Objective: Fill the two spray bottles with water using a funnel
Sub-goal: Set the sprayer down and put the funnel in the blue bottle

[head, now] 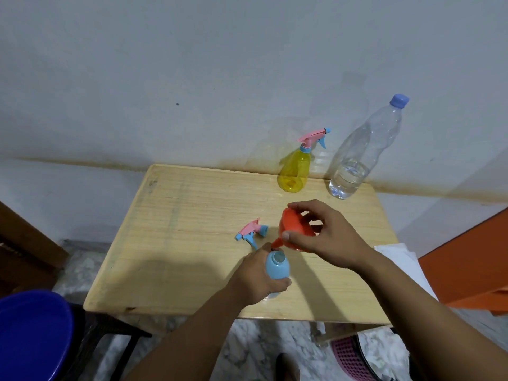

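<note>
My left hand [257,279] grips a light blue spray bottle [277,266] standing on the wooden table [178,243], its neck uncapped. My right hand [327,235] holds an orange funnel [291,229] tilted, with its spout just above and left of the bottle's mouth. The bottle's pink and blue spray head [251,233] lies on the table to the left of the funnel. A yellow spray bottle [295,171] with its pink spray head on stands at the back. Beside it stands a clear water bottle [360,158] with a blue cap, holding a little water.
A white cloth [404,259] lies at the table's right edge. An orange piece of furniture [467,273] stands to the right, a blue stool [30,334] at the lower left, a pink basket [351,358] on the floor. The wall runs right behind the table.
</note>
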